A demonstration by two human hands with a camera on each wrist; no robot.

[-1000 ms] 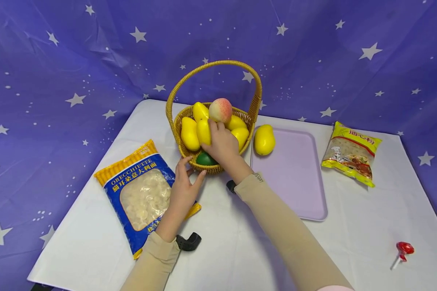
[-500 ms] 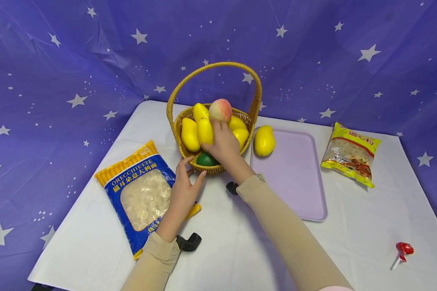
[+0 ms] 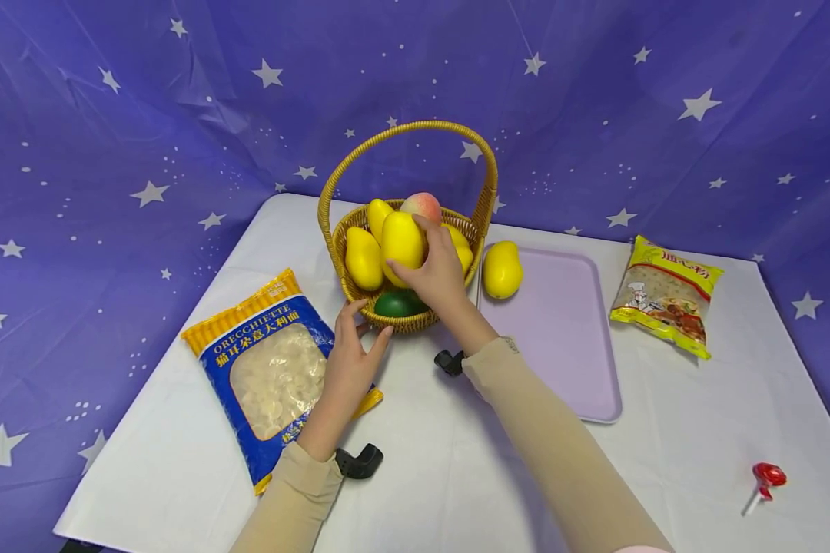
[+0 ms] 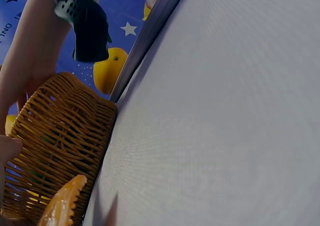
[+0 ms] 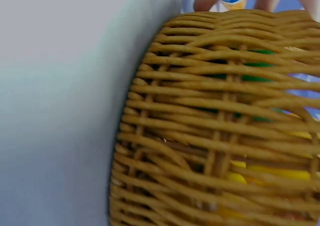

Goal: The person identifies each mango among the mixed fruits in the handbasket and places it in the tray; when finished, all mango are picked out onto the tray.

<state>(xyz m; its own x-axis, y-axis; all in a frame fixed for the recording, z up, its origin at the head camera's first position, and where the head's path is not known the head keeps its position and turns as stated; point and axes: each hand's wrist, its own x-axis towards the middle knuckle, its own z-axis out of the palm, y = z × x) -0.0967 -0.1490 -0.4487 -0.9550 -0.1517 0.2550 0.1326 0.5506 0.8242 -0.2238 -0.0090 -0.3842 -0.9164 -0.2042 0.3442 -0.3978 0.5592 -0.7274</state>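
Note:
In the head view my right hand (image 3: 440, 274) holds a yellow mango (image 3: 402, 244) between thumb and fingers, above the other fruit in the wicker basket (image 3: 420, 321). Another mango (image 3: 364, 258) lies to its left, a pink and white peach (image 3: 423, 206) behind it, and a dark green fruit (image 3: 397, 303) in front. My left hand (image 3: 349, 361), fingers spread and loosely bent, touches the basket's front left side at the rim. The left wrist view shows the basket's woven wall (image 4: 65, 131) with my left thumb (image 4: 9, 148) beside it.
A blue and orange orecchiette bag (image 3: 277, 376) lies at left, close to my left hand. Right of the basket is a lilac tray (image 3: 560, 338) with a mango (image 3: 502, 270) at its corner. Farther right are a yellow pasta bag (image 3: 666, 296) and a red lollipop (image 3: 768, 474).
My right hand has lifted the mango a little, up from among the other fruit and slightly right. More of the green fruit shows. My left hand stays at the rim.

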